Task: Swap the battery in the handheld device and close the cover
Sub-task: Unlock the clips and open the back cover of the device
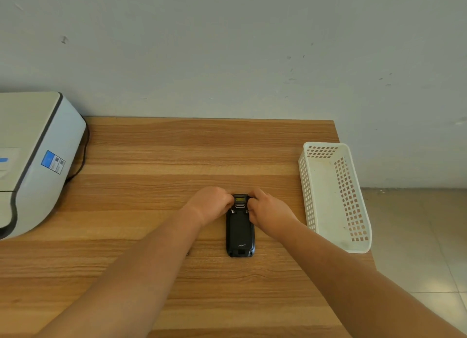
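So the handheld device (240, 234) is lying face down mid-bench, back cover on, and both hands are at its far end. The left hand (211, 205) and right hand (267, 208) each have fingers curled onto the top corners, gripping it. The wood-grain bench (151, 160) butts against a scuffed grey wall (227, 47). A printer (32, 160) sits left, a white basket (333, 193) right, tiled floor (417, 236) beyond.

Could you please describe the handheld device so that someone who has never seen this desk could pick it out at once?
On the wooden table, between the grey-white machine at the left and the white perforated basket at the right, lies the handheld device, back up. It is the only small black thing there, and the left hand and right hand grip its far end.
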The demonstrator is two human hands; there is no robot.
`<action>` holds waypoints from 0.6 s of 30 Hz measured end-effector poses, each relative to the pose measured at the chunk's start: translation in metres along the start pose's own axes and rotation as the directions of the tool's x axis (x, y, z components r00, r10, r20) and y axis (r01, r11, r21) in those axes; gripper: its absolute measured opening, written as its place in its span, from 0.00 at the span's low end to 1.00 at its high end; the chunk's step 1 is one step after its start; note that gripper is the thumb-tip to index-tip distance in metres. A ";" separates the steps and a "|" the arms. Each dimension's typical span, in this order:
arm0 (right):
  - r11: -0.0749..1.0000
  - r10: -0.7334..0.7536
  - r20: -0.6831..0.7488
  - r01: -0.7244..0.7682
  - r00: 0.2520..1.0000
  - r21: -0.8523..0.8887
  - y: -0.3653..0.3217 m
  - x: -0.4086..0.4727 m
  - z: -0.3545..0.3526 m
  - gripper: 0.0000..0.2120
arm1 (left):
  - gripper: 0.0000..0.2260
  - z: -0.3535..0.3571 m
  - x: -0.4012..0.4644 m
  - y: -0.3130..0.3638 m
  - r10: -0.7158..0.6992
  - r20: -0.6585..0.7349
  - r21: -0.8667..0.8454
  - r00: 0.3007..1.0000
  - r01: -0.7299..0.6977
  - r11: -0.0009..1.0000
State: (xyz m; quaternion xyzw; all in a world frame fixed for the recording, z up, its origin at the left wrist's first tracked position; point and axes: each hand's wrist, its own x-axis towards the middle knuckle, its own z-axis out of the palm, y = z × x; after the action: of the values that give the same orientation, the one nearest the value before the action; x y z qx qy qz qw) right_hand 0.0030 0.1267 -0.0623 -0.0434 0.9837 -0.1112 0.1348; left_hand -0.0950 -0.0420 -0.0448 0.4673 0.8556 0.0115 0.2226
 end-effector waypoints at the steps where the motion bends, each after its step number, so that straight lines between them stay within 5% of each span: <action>1: 1.000 -0.007 0.004 0.007 1.000 0.007 0.001 0.000 -0.002 0.11 | 0.10 0.001 -0.002 -0.002 -0.007 0.004 -0.034 1.000 0.007 0.999; 18: 0.979 -0.163 0.078 0.171 0.984 -0.111 0.001 0.010 -0.014 0.14 | 0.10 0.003 -0.005 0.005 -0.096 -0.019 -0.152 0.995 0.092 0.984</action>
State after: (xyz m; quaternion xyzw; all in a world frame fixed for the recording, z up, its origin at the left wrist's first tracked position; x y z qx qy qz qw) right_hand -0.0101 0.1292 -0.0522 -0.1375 0.9762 -0.0626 0.1556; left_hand -0.0879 -0.0435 -0.0445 0.4079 0.8763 0.0719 0.2462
